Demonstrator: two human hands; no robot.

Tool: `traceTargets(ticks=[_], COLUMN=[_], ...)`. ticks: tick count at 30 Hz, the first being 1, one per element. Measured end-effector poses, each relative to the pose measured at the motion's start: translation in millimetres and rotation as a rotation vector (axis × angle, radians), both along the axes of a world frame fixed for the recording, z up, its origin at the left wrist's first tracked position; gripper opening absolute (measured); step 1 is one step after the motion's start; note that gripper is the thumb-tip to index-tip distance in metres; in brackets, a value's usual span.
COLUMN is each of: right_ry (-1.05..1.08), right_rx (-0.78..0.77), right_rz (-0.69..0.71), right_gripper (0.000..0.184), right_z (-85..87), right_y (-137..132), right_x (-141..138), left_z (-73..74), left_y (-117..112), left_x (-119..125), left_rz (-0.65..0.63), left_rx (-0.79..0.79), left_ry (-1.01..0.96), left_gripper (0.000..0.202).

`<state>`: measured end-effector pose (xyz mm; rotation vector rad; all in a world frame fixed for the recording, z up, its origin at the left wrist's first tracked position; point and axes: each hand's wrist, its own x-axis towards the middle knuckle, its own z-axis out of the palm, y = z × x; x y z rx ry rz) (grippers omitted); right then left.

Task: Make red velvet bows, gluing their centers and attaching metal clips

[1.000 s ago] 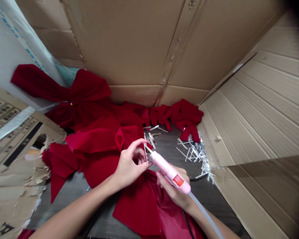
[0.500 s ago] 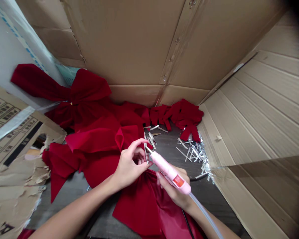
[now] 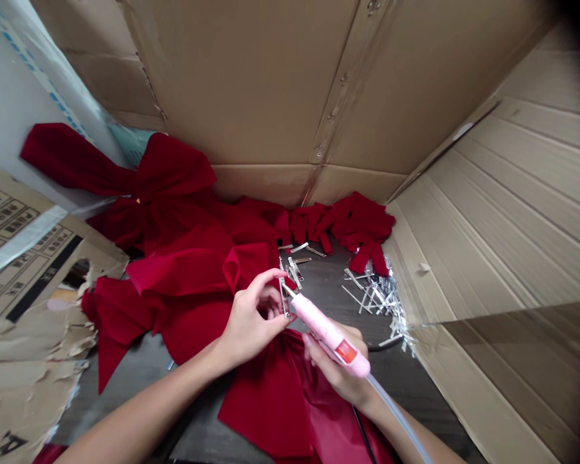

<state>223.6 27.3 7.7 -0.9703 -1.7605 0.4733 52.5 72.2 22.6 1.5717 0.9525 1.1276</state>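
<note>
Head view: unchanged, left fingers [image 3: 269, 277] closed on clip [image 3: 285, 299], right fingers [image 3: 319, 356] around glue gun [image 3: 319, 324].

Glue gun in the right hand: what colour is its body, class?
The glue gun has a pale pink body, shown in the head view.

Craft workshop | pink glue gun [image 3: 321, 325] | red fabric bow [image 3: 176, 169] | cardboard walls [image 3: 251, 84]
</note>
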Motion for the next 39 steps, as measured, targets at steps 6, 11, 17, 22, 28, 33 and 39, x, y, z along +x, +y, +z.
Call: traceTargets(ticks=[6,11,17,22,28,33,39], right_ry=[-0.007,-0.012,-0.015,-0.032,-0.039,-0.040,-0.051], right_rx=[0.001,0.008,0.015,0.016,0.020,0.020,0.018], right_rz=[-0.002,0.003,0.016,0.011,0.015,0.016,0.018], right_gripper=[0.024,0.024,0.024,0.024,0.023,0.022,0.023], right_z=[-0.1,-1.7,-1.7,-3.3,-4.2,-4.4,-3.3], right_y=[-0.5,-1.2,-1.4,-0.7,-1.1,-0.8,-0.9], right_x=[0.2,1.1,1.9,2.4,3.4,4.0,3.7], left_z=[1.6,1.4,1.7,0.9,0.1,0.5,1.8], left_y=[0.1,1.3,1.1,0.8,1.4,2.2,1.5], left_x=[0.6,0.3,0.6,0.5,0.4,0.2,0.8], left_rz=[0.003,0.004,0.011,0.015,0.020,0.021,0.024], left_rx=[-0.002,0.000,0.011,0.014,0.019,0.022,0.024], left_ry=[0.000,-0.009,-0.006,0.000,-0.006,-0.004,0.010], left_gripper=[0.054,0.054,0.054,0.054,0.054,0.054,0.054])
